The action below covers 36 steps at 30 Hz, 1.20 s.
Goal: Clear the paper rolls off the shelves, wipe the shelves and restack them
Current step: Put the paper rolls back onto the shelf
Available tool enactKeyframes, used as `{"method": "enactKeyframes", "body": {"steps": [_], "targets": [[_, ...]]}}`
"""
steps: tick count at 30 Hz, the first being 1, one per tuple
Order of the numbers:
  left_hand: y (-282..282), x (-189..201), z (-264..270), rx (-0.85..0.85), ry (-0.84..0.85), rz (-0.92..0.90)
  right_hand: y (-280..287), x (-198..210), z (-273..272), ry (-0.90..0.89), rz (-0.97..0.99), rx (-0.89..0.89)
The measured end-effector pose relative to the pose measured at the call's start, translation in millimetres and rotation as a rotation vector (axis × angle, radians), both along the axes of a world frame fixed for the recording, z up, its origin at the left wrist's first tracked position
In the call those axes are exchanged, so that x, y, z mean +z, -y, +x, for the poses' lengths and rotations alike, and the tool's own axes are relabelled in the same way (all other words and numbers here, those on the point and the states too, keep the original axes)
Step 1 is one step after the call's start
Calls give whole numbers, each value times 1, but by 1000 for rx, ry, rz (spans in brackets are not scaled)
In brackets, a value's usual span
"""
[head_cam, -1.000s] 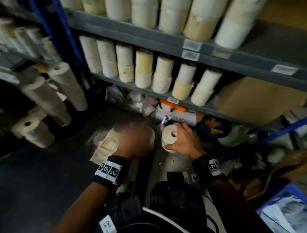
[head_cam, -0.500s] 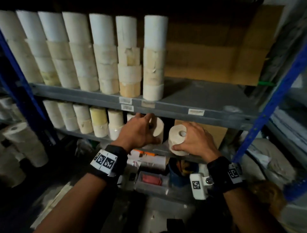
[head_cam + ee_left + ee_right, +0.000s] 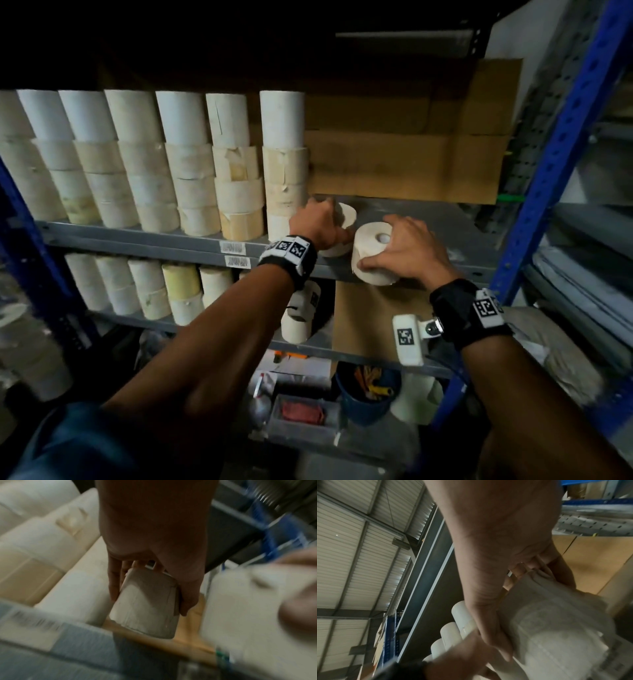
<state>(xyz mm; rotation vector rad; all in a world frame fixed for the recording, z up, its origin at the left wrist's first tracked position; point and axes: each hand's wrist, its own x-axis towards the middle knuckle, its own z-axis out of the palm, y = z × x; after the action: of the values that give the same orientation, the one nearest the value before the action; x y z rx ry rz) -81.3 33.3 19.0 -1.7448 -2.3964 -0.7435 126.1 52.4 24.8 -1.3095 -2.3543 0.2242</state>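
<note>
restack under way | left hand (image 3: pixel 317 222) grasping roll (image 3: pixel 342 228), right hand (image 3: pixel 406 250) grasping second roll (image 3: pixel 371 255) | upper shelf (image 3: pixel 428 219) half filled, right part bare | wiping: cannot tell

the head view looks forward and slightly down from behind both forearms at a grey shelf (image 3: pixel 428 219) in a blue rack, both hands at mid-frame, stacked rolls (image 3: pixel 144 171) filling the left half. the left wrist view sits very close, looking along the left hand (image 3: pixel 154 547) at the roll (image 3: pixel 145 601) it grips; blurred stacks lie at upper left, the shelf edge at lower left. the right wrist view, tilted upward, looks along the right hand (image 3: pixel 496 561) onto its roll (image 3: pixel 556 622), with corrugated roof at left. all three share the two rolls and cardboard (image 3: pixel 411 164) behind.
</note>
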Motion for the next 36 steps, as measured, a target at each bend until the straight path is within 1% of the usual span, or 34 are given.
{"method": "enactKeyframes", "body": {"steps": [2, 6, 9, 13, 15, 21, 24, 29, 33, 36], "targets": [[-10, -14, -5, 16, 6, 19, -7, 4, -4, -31, -6, -11], [-18, -43, -18, 12, 38, 159, -22, 14, -12, -116, -2, -27], [-10, -64, -28, -48, 148, 272, -35, 25, -24, -170, 20, -30], [7, -96, -31, -55, 212, 461, -50, 44, -47, -171, 20, -28], [6, -103, -31, -36, 223, 504, -53, 53, -63, -167, 21, -10], [-6, -99, -31, -8, 224, 446, -65, 61, -110, -143, -16, 34], [-13, -99, -35, 0, 240, 409, -72, 55, -127, -112, -8, 31], [-14, -98, -42, -10, 222, 348, -80, 41, -140, -138, 10, 20], [-14, -96, -48, -37, 217, 343, -83, 32, -132, -217, -50, 44], [-12, -89, -54, -64, 294, 449, -91, 20, -116, -392, -197, 145]]}}
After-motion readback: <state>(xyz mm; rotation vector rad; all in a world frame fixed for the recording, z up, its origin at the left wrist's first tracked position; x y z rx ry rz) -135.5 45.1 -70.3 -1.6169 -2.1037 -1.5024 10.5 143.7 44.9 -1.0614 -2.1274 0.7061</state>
